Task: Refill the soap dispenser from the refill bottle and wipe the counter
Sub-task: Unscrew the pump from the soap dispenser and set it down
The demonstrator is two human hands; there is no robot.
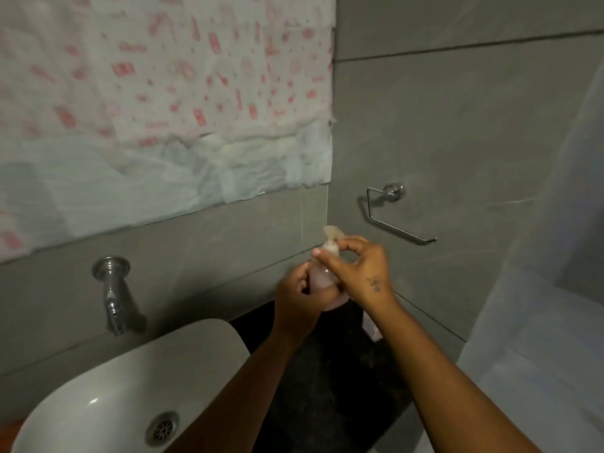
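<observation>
Gripping one soap dispenser: translucent pinkish plastic, cylindrical body, white collar, pale pump head on top. Long axis near vertical, tilted slightly; nozzle points up-left toward the back wall. It's held above the dark speckled surface, in the corner just right of the basin.

Left hand wrapped around the lower body, fingers closed on it. Right hand sits over the top, fingers pinched round the collar/pump neck (can't tell if it's being turned).

Count: one white glossy oval basin with a metal drain, one chrome wall tap, one chrome wire holder on the grey tiled wall. One small white object partly hidden behind the right wrist, unidentifiable. White cloth with a pink print hangs above.
</observation>
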